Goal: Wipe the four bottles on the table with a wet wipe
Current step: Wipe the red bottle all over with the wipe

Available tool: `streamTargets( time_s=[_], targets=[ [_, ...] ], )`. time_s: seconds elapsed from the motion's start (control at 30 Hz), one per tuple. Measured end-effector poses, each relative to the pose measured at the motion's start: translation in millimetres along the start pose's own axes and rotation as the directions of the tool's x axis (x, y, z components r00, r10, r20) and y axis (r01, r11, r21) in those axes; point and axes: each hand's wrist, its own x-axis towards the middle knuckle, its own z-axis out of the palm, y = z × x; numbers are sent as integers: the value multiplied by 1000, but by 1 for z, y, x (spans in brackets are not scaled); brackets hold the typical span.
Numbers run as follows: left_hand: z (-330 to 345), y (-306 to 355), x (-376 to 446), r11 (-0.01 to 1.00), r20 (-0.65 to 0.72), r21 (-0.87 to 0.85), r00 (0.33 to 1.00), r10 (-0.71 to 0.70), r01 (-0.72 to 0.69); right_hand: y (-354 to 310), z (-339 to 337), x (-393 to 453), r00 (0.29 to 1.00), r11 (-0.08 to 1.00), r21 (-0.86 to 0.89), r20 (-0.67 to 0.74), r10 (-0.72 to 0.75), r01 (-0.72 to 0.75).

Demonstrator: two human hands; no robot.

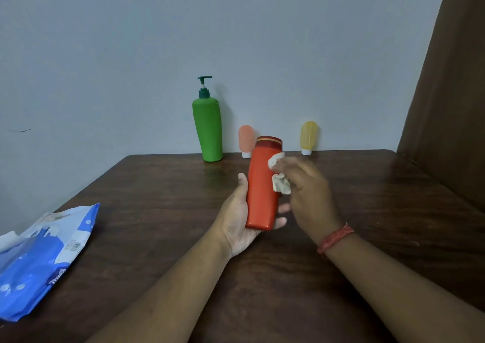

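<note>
Wiping the red bottle [262, 185] is the step in hand: the left hand [240, 219] cradles its base above the table [157, 211], thumb and fingers curled round it, while the right hand [304, 185] pinches a crumpled wipe [281, 184] against its upper side. 3 bottles wait upright at the wall: green [208, 130], pink [246, 139], yellow [309, 135]. Next, probably, turning the bottle to reach unwiped faces, then swapping it. The wipe pack [39, 258] lies left.
</note>
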Motion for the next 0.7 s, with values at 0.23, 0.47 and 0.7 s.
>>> streamTargets(
  time_s=[0.23,0.47,0.7],
  targets=[
    [1,-4,1,997,41,73,999,-28,25,2,-8,8,939,914,267,-75,335,-305],
    [-10,5,10,991,-170,-49,979,116,-126,-22,10,-7,978,941,284,149,147,-185],
    [-22,16,10,966,-326,-191,940,105,-174,-28,24,-18,968,941,323,249,17,-100]
  ],
)
